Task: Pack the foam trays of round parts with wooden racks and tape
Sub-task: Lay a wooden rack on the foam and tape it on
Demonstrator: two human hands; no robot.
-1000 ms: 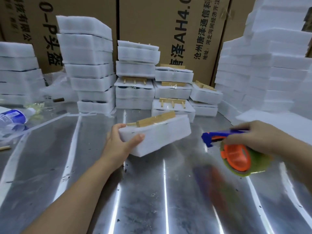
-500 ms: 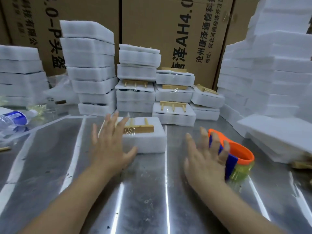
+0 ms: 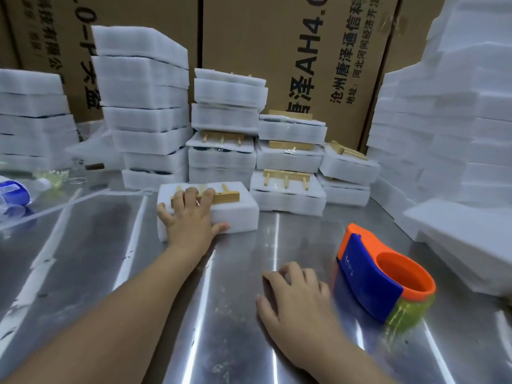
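fingers (image 3: 191,194) of left hand (image 3: 191,221) press wooden rack (image 3: 227,196) on foam tray (image 3: 241,217); right hand (image 3: 296,297) relaxed, empty.

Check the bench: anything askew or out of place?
The rightmost rack-topped white foam pack sits skewed, its wooden rack angled unlike the neighbours'. A blue-labelled plastic bottle lies on its side, far left.

Shiny metal table (image 3: 235,342) holding stacked foam trays (image 3: 144,117) at the back, one tray (image 3: 238,217) nearer, tape dispenser (image 3: 382,284) right, bottle (image 3: 13,189) left.
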